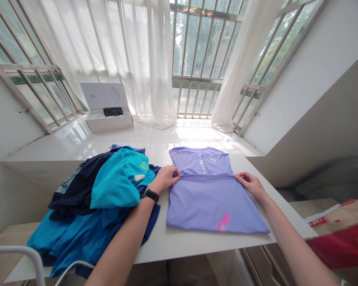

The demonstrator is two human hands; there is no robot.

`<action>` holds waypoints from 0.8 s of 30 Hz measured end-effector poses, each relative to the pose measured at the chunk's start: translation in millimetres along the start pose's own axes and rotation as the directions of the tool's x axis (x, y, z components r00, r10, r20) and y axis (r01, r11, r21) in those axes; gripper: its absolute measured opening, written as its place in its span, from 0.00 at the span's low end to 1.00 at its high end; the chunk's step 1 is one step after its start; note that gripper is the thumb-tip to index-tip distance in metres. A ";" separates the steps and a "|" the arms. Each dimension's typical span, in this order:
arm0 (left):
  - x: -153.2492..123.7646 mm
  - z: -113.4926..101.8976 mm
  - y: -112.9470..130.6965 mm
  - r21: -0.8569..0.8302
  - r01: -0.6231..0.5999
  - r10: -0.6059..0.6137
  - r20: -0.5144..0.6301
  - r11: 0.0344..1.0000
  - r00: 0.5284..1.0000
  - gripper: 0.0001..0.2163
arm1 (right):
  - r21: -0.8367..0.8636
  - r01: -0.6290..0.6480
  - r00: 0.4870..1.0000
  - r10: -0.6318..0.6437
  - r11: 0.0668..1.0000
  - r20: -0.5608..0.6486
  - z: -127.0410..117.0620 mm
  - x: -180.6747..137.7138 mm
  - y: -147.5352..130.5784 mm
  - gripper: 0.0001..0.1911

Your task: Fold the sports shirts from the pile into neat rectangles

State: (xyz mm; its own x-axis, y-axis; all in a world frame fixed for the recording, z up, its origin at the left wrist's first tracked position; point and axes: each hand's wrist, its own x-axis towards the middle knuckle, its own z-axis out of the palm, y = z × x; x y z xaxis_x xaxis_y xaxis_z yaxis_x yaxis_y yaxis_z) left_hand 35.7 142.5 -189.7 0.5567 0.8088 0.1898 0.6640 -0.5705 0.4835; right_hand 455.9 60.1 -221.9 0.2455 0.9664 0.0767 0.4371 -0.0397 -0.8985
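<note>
A lilac T-shirt (210,198) lies flat on the white table (197,242), its lower part folded up over the chest, a pink mark near the front edge. My left hand (166,176), with a black watch on the wrist, pinches the left end of the fold line. At the right end of that fold, my right hand (250,183) has its fingers closed on the cloth.
A heap of teal and navy clothes (98,202) covers the table's left side. An open white box (107,109) stands on the glossy window ledge, before sheer curtains and barred windows. A white chair back (24,254) is at lower left, a red-and-brown carton (343,234) at lower right.
</note>
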 end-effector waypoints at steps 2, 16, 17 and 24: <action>-0.4 -0.8 0.2 0.004 0.006 -0.006 0.003 1.000 1.000 0.02 | -0.004 -0.009 1.000 0.009 1.000 -0.004 0.4 -0.1 0.9 0.24; -1.3 -1.6 0.7 0.042 0.021 -0.021 -0.002 0.999 1.000 0.08 | -0.289 0.053 0.998 -0.055 0.956 -0.001 5.4 1.7 0.0 0.24; -1.2 -1.7 0.6 0.043 0.012 -0.012 -0.003 0.999 1.000 0.07 | -0.279 0.048 0.999 -0.052 0.959 -0.007 5.2 1.3 0.1 0.24; -0.9 -3.6 3.3 -0.012 -0.062 0.062 -0.026 0.998 0.998 0.04 | -0.060 0.019 1.000 -0.018 0.998 0.021 -0.9 -3.6 -4.5 0.24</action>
State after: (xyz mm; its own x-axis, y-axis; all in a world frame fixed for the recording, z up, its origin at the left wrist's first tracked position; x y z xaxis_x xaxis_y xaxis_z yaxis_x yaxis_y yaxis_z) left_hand 35.5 140.4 -185.2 0.5832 0.7755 0.2418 0.6222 -0.6178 0.4809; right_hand 453.8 56.5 -217.7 0.2191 0.9721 0.0835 0.4928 -0.0365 -0.8694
